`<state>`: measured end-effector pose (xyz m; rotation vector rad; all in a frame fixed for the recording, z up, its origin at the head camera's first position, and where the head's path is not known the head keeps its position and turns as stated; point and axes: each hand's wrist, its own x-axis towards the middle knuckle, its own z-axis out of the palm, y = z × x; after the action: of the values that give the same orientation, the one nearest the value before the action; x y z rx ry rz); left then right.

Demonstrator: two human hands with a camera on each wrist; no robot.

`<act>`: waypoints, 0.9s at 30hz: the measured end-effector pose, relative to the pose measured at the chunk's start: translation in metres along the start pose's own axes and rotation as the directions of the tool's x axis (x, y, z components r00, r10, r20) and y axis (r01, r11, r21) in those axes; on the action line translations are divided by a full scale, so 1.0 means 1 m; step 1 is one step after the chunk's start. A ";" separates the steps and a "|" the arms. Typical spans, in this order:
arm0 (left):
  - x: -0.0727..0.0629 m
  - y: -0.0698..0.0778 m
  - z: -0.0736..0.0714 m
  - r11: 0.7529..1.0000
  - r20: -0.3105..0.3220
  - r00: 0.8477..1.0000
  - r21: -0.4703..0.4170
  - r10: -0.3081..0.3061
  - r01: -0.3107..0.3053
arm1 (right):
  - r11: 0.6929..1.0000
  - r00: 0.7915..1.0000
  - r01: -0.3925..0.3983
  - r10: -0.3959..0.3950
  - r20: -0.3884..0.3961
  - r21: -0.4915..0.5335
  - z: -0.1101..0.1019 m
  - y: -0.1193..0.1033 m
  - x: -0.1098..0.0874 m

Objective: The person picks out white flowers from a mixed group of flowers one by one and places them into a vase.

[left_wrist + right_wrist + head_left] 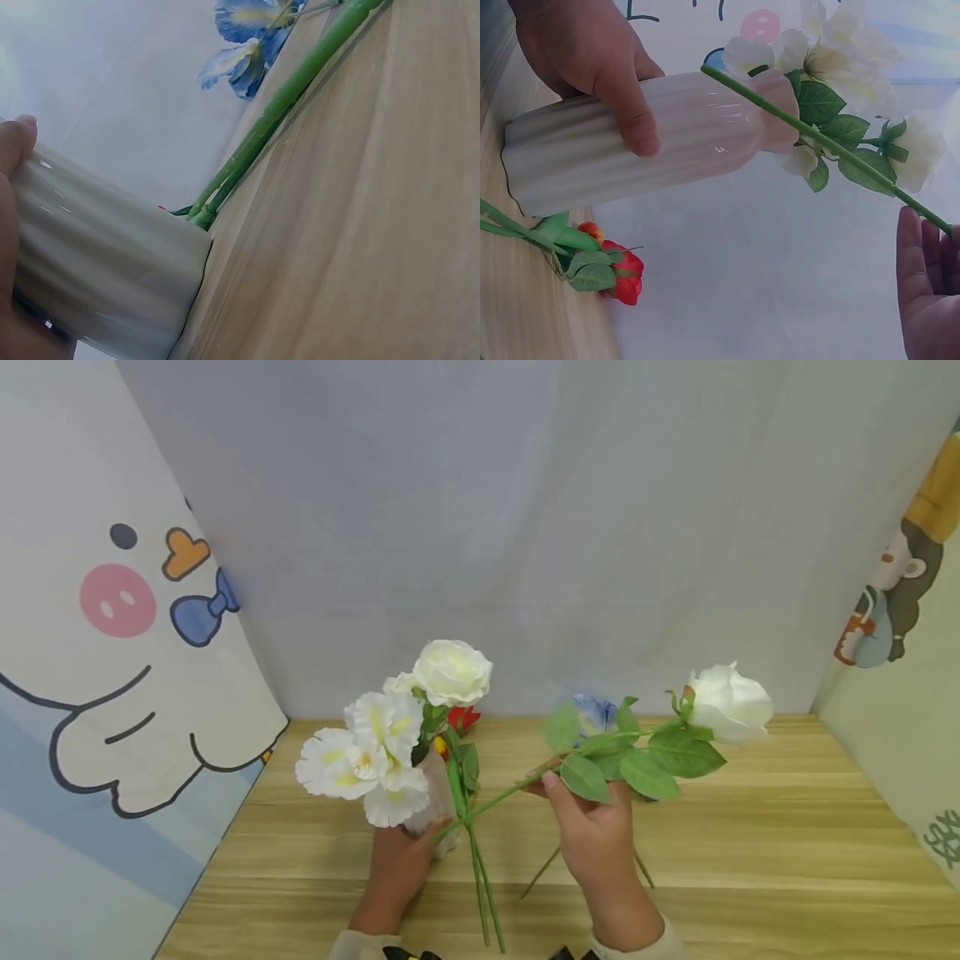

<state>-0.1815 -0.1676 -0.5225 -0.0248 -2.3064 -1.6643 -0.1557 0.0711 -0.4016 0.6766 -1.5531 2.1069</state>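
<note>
My left hand (401,864) grips the white, ribbed vase (690,135) round its body; the vase stands upright on the table. A white rose (453,672) and a white ruffled flower (367,760) rise from its mouth. In my right hand (600,839) a long-stemmed white rose (729,703) is pinched by its green stem (817,139), just below the leaves. Its bloom points right, while the bare stem end slants down left, crossing in front of the vase in the head view. Fingertips of the right hand show at the stem in the right wrist view.
A red flower (628,274) and a small orange-yellow one (591,231) lie on the wooden table (787,843) beside the vase, stems toward me. Partly behind the right hand lies a blue flower (255,45). Grey cloth (525,543) hangs at the table's back edge, with printed panels at both sides.
</note>
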 end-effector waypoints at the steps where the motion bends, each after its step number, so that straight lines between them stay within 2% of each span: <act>1: 0.000 0.000 0.000 1.000 0.002 1.000 -0.006 0.002 -0.002 | 1.000 1.000 0.019 -0.019 0.000 0.008 -0.001 0.000 0.001; 6: 0.002 -0.001 0.001 1.000 0.001 1.000 -0.025 -0.002 0.002 | 0.996 0.997 0.082 -0.082 -0.006 0.031 -0.004 -0.002 0.007; 14: 0.002 -0.005 0.000 0.998 0.011 0.999 -0.045 0.032 -0.032 | 0.996 0.997 0.078 -0.077 -0.025 0.047 -0.002 0.002 0.017; 21: 0.003 -0.003 0.001 0.999 0.019 1.000 -0.049 0.007 -0.006 | 0.993 0.994 0.107 -0.107 -0.005 0.058 0.004 0.002 0.027; 27: 0.003 -0.004 0.000 0.999 0.017 1.000 -0.049 -0.005 0.006 | 0.989 0.991 0.133 -0.132 -0.022 0.061 0.007 0.001 0.033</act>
<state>-0.1849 -0.1694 -0.5259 -0.0428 -2.2799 -1.7295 -0.1810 0.0660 -0.3801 0.7583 -1.3981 2.0644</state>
